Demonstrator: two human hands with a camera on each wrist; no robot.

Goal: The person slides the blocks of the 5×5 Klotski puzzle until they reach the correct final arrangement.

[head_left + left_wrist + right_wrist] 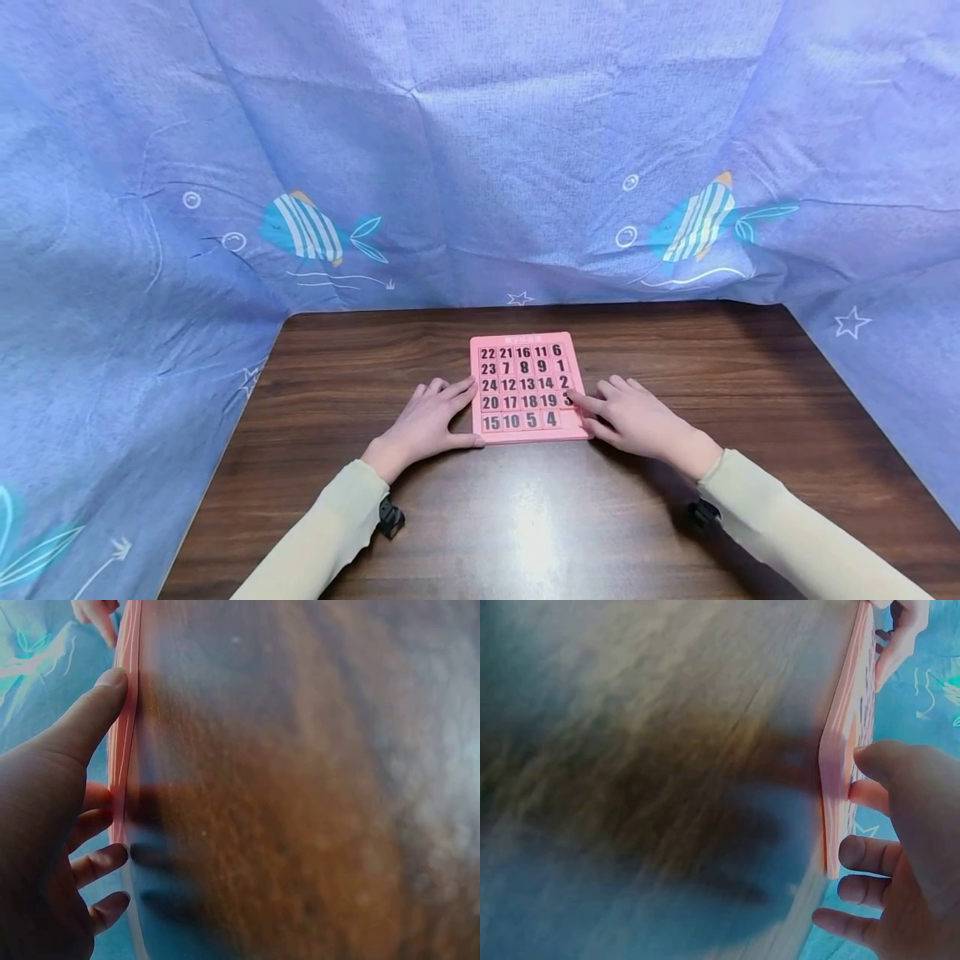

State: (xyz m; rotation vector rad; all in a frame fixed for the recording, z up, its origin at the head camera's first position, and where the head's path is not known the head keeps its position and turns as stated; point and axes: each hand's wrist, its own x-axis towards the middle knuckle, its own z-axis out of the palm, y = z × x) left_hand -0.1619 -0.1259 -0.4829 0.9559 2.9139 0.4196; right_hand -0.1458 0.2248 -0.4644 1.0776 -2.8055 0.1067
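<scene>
A pink number slide puzzle [572,422] lies flat on the table, with black numbers on its square tiles and a bare slot at its near right corner. My left hand [429,423] touches its left side with the fingers spread; the thumb lies at the near left corner. In the left wrist view that thumb [105,697] rests against the layered pink edge. With its index fingertip my right hand [645,422] touches the column at the right, on the tile marked 3 [567,402]. The right thumb [874,759] is at the near right corner, and the other fingers are loosely extended.
The dark wood table [360,358] extends around the puzzle and shines with glare in front of it. A blue cloth [517,167] printed with fish hangs behind and at both sides. Dark wrist devices [391,517] sit beneath both sleeves.
</scene>
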